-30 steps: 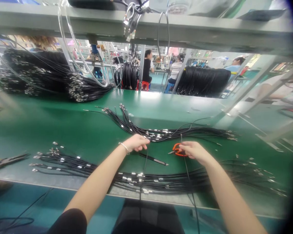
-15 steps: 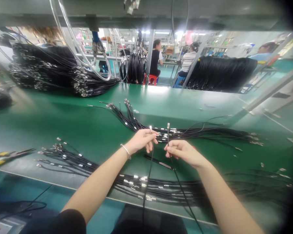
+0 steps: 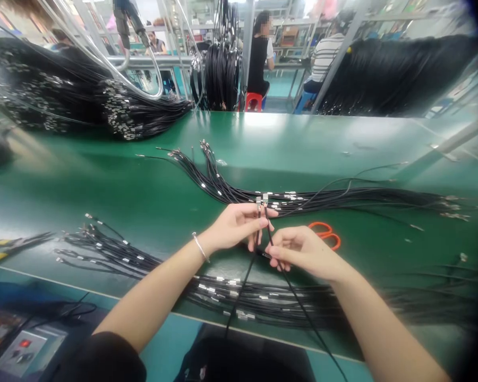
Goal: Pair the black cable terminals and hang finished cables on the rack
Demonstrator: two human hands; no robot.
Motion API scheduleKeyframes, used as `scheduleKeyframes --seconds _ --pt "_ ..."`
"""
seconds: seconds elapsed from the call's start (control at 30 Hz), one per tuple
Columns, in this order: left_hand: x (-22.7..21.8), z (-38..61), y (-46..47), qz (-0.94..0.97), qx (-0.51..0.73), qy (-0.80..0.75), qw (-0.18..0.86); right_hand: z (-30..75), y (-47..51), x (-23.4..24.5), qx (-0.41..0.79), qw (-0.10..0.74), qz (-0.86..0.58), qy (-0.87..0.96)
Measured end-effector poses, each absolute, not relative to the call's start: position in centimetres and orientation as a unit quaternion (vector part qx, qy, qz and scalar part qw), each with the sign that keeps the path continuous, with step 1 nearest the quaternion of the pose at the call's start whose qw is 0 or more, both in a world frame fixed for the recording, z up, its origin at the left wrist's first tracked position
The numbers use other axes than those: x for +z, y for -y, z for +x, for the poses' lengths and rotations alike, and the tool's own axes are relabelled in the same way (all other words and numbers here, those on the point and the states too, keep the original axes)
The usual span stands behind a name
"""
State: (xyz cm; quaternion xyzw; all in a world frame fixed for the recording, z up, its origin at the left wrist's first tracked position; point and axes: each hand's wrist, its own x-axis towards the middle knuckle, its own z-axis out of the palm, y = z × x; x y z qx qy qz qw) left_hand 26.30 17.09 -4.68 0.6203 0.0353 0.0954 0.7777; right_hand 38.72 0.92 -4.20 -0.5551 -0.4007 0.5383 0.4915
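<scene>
Between the thumb and fingers of my left hand (image 3: 242, 225) two black cable ends are pinched close together, their small metal connectors (image 3: 258, 201) pointing up side by side. My right hand (image 3: 297, 249) grips the right-hand cable (image 3: 298, 305) a little below its connector. Both cables run down past the bench edge toward my lap. Behind the hands lies a bundle of black cables (image 3: 342, 197) with white labels. A second cable bundle (image 3: 223, 292) lies under my forearms. Partly hidden by my hands is a slim dark tool (image 3: 264, 254) on the bench.
Orange-handled scissors (image 3: 326, 233) lie right of my right hand. Yellow-handled pliers (image 3: 16, 246) rest at the left bench edge. Large cable piles (image 3: 143, 109) stand at the back left, and more cables (image 3: 398, 74) hang at the back right. People sit beyond the green bench (image 3: 115, 178).
The two cable ends, apart before, are now side by side at my left fingers. My right hand has moved slightly left and lower on its cable. The scissors' handles have come into sight.
</scene>
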Motion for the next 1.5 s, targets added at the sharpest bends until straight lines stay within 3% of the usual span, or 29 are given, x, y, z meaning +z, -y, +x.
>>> scheduleKeyframes --seconds 1.5 --pt "-4.5 25.9 -16.8 0.609 0.081 -0.026 0.788 36.4 -1.8 -5.0 0.561 0.486 -0.566 0.358"
